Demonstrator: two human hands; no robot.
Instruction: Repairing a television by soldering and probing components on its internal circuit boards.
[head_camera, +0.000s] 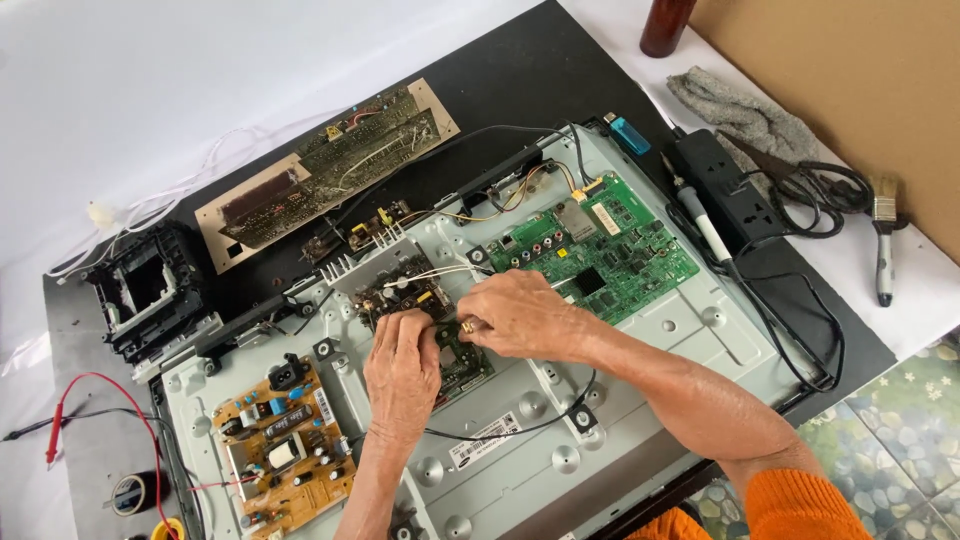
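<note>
One view only, from a camera worn on the person's head, looking steeply down and forward onto the work table from close above. The person stands at the six o'clock edge: both forearms enter from there, the left hand and right hand meeting near the centre. The opened television's metal back panel fills the middle, slanting from eight o'clock to two o'clock. A cardboard sheet closes off the two o'clock corner, floor tiles show at four o'clock
</note>
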